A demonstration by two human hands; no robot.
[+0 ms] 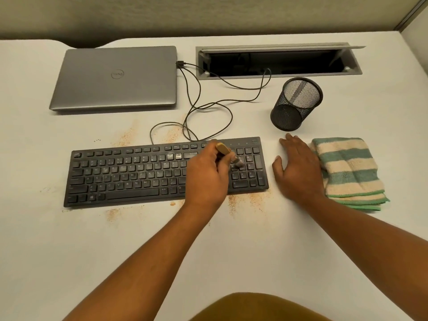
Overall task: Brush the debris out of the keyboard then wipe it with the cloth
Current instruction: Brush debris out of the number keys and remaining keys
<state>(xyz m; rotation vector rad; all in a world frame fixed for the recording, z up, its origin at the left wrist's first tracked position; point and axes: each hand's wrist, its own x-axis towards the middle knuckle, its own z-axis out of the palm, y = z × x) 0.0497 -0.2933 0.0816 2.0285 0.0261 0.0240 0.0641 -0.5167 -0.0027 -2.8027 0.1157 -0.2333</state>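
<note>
You are in the brushing step. Your left hand (206,177), just right of the frame's centre, is clamped round the wooden handle of the brush (223,149). The bristles point down onto the number-pad keys at the right end of the keyboard (129,174). The keyboard lies flat across the middle of the frame on the desk (139,251), and its keys look dusty along the letter rows. Orange-brown debris (234,202) is scattered on the desk just below its front edge and above its back edge.

Your right hand (297,167) lies flat on the desk with the fingers apart and straight, holding nothing. It sits between the keyboard's right end and the striped cloth (349,170), with its outer edge right beside the cloth or touching it. The cloth lies folded at the right of the frame and looks unused.

By my reading, brushing is well along but not finished. The next move calls for short strokes between the number-pad keys, flicking the grit off the near or right edge. Look the letter rows over before you put the brush down. After that the cloth is close to your right hand for the wipe. Keep the bristles low so the crumbs do not scatter towards the laptop (115,77) at upper left.
</note>
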